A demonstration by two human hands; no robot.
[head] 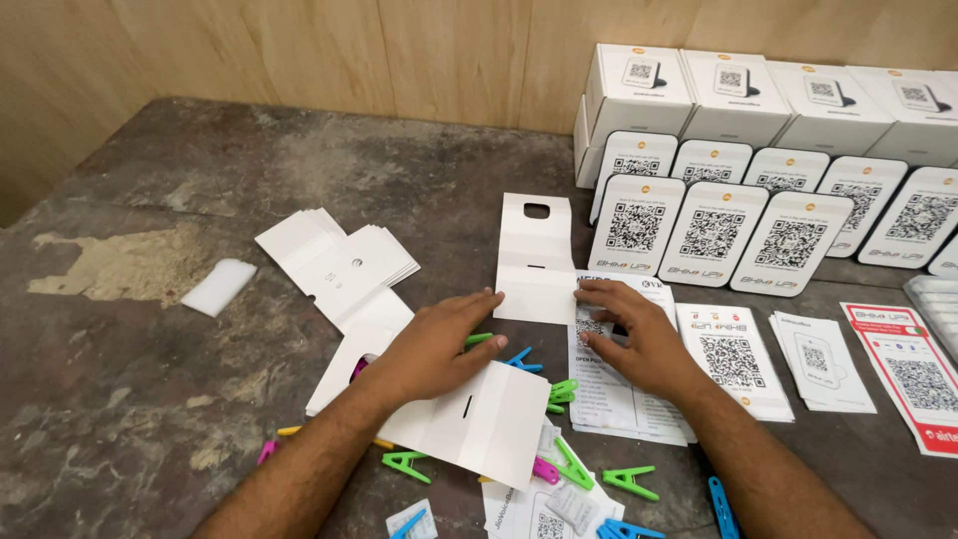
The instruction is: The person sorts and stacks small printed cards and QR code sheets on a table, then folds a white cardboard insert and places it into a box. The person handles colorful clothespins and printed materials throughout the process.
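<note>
Scattered plastic clips (574, 469) lie nearest. Both hands press flat, fingers spread, clamped on nothing: left hand (434, 349) and right hand (639, 334) touching the folded white card sleeve (536, 262) mid-surface. Even pressure along the fold would crease cleanly. Open room lies left; standing code placards (714, 222) crowd right.

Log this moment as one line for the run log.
left hand: flat on folded white card insert | right hand: on printed sheet, fingertips at insert edge | plastic clips scattered on table
</note>
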